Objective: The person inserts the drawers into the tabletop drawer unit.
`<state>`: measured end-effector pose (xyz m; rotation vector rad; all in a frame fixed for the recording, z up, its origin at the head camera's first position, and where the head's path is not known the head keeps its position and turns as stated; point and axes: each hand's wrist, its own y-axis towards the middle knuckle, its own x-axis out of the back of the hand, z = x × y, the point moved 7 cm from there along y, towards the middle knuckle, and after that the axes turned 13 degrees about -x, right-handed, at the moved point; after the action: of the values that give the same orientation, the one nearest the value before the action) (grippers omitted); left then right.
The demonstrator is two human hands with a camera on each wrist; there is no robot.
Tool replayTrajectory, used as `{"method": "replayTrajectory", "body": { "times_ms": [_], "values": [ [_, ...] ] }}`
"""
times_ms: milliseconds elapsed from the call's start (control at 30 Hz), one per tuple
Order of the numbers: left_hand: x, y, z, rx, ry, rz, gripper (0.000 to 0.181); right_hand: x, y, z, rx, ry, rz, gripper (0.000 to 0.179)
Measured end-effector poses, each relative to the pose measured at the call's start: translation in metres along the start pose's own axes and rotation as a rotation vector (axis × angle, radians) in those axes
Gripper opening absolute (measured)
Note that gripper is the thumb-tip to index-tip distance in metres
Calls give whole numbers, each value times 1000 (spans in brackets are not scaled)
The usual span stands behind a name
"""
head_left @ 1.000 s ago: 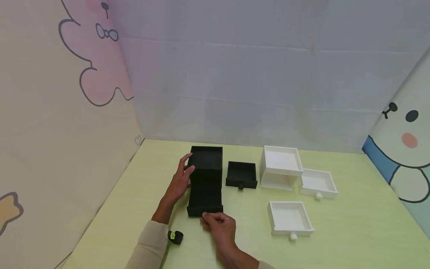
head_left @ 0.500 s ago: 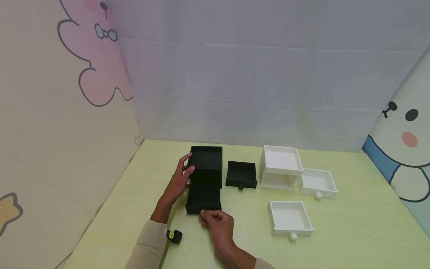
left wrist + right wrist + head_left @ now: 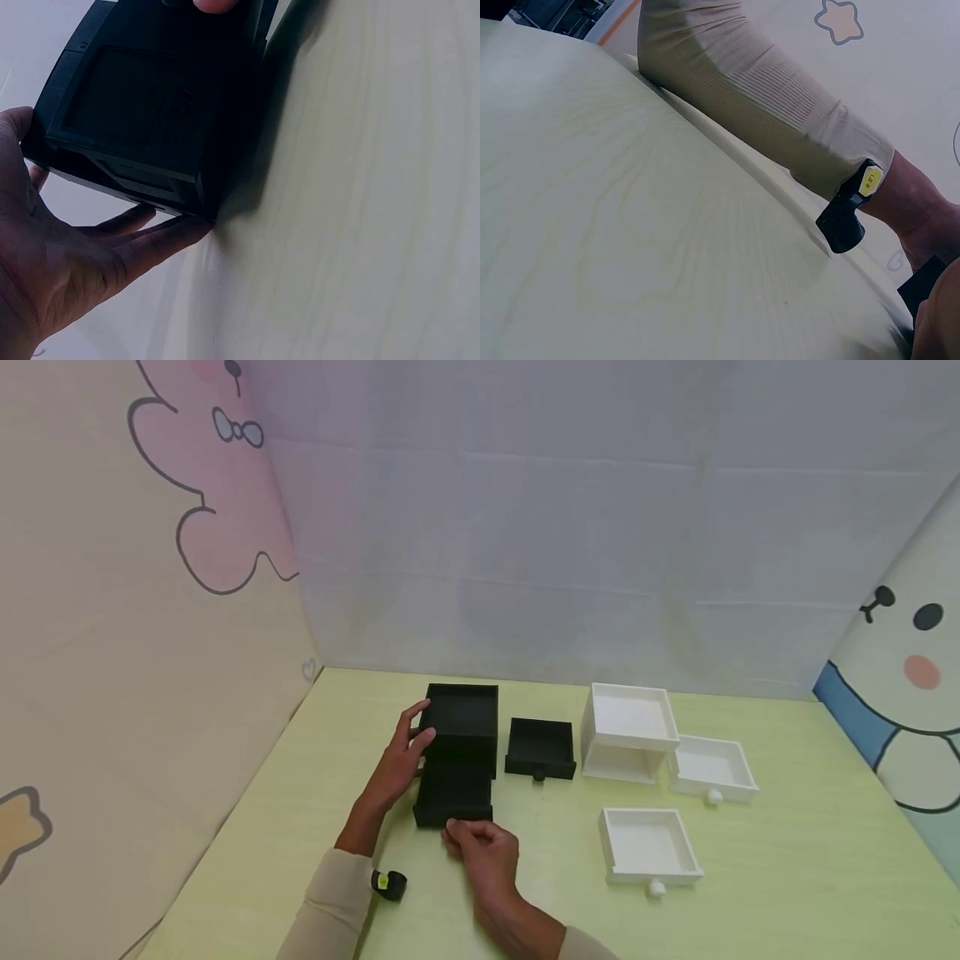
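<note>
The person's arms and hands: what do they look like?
The left hand and right hand wear no gloves. The left sleeve is beige with a ribbed patch; the right sleeve, barely in view, is beige too. A small black device with a yellow label sits at the left sleeve's end.

toward the far left corner of the desk [image 3: 787, 893], the black box [image 3: 460, 714] and the black drawer [image 3: 453, 789] look like smooth, matt plastic. the white box [image 3: 633, 714] and white drawers [image 3: 650, 843], nearer the right edge, look equally so. the desk shows faint wood grain, smooth. behind the far edge hangs creased cloth [image 3: 540, 535]; the sleeve [image 3: 769, 97] is cloth, ribbed in part.
</note>
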<state>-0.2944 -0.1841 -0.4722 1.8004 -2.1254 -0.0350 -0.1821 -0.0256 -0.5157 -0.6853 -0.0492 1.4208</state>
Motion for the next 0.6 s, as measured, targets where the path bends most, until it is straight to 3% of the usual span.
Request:
{"method": "replayTrajectory", "body": {
  "times_ms": [600],
  "values": [
    [0,0,-2,-29,42,-39,52,0,5,0,19,30,-38,12]
  ]
}}
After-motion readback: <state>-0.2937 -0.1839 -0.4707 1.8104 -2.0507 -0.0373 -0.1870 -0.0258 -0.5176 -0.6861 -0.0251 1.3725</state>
